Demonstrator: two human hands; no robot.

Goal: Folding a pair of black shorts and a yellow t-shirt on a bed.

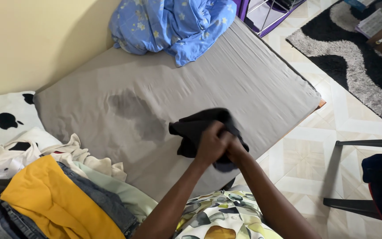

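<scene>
Far to the left of my fingers sits the heap of clothes [54, 194]: a yellow garment [45, 199] on top, denim [102, 199] beside it, pale pieces behind. It leans toward the bare mattress [164, 84], and I judge that a careless sweep of my left elbow could tip it over.

My left hand [209, 144] is clenched on the dark cloth [200, 128], knuckles up, bunching the fabric. The cloth hangs in the air above the grey sheet, just over a darker patch [133, 113] that lies up and left of my fingers. I cannot tell whether that patch is damp or only a stain; if damp, lowering the cloth there could wet it.

My right hand [234, 148] presses against my left, also gripping the cloth, though the fabric hides most of its fingers. With both hands grasping so close together, the loose ends dangle below unseen, so I think they may twist or slip free.

Right of my fingers the mattress edge drops to the tiled floor [306, 163]; a released corner could fall there. Further right stands a dark chair [376, 177].
</scene>
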